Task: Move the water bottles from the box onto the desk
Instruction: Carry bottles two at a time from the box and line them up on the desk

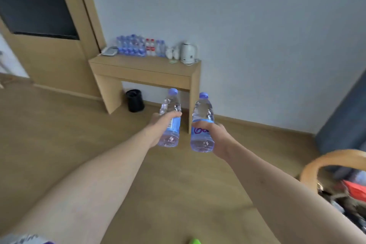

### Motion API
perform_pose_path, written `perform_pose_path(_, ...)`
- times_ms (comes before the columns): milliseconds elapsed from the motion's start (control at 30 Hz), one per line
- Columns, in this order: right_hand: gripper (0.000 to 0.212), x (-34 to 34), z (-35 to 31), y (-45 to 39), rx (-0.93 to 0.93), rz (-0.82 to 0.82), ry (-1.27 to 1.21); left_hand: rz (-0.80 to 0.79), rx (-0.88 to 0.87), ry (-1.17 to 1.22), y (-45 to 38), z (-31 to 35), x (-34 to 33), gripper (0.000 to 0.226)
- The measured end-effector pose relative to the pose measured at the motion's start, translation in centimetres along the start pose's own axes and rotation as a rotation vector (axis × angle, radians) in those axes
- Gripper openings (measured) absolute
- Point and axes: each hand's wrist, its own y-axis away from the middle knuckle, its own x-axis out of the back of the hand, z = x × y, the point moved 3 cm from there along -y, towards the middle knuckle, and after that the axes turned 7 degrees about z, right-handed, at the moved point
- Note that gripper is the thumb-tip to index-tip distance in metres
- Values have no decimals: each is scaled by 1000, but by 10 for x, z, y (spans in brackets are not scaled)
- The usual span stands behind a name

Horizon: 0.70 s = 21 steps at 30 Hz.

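Left grip (165, 120) wraps one clear water bottle (170, 119) at its label; right grip (208, 130) wraps another bottle (202, 125) likewise, both upright, mid-air. Full bottles look moderately heavy, thin-walled and squeezable, so mid-body holds suit. Worktop (144, 64) lies well beyond both grips.

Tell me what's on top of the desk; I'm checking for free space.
On the desk: a cluster of blue-capped bottles, two red-labelled bottles, a white kettle and a pale device at the left end. Items behind them are hidden.

desk (142, 70) front bare, bottles (131, 46) behind
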Motion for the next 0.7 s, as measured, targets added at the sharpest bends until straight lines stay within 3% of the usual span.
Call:
perform_pose_path(400, 54, -124, -91, -201, -76, -203, 111, 250, 102, 81, -170, 62, 55, 50)
perform_pose_path(700, 74, -249, -106, -327, -95, -251, 126, 298, 91, 81, -328, 92, 120, 54)
